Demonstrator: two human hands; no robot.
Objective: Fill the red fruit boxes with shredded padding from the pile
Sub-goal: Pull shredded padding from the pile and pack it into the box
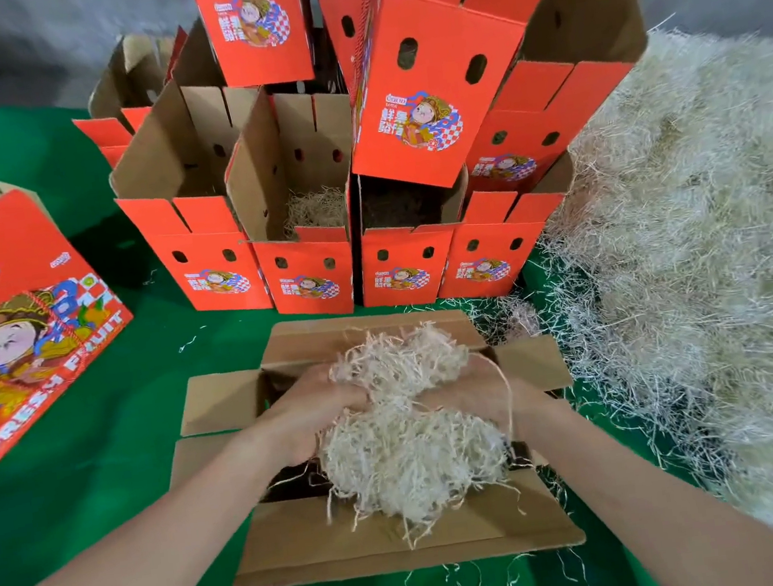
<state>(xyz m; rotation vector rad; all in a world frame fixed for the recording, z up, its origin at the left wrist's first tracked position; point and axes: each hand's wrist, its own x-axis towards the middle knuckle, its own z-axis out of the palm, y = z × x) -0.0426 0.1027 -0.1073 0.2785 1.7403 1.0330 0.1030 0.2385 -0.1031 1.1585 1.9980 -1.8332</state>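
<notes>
Closest to me, the open box (405, 539) sits on the green counter (102, 449) with its flaps folded outward, which keeps the mouth clear for loading. Over that mouth I have both hands on one wad of shredded padding (409, 450). The left hand (312, 414) and the right hand (477, 396) each curl their fingers into it from opposite sides, so the loose strands hold together as a clump (a few trail over the near flap anyway). I judge the wad to be partly down inside, so this box is mid-fill.

Beyond it stands a row of red boxes (311, 287) with flaps up, close enough to reach. One of them, the padded box (316, 209), shows shreds at its bottom; its neighbour's inside is too dark to tell. Above the row, stacked boxes (418, 89) perch on top. To the right, the pile (710, 253) spreads up beside the working box, handy for grabbing the next load. A tilted box (26, 312) lies at far left.
</notes>
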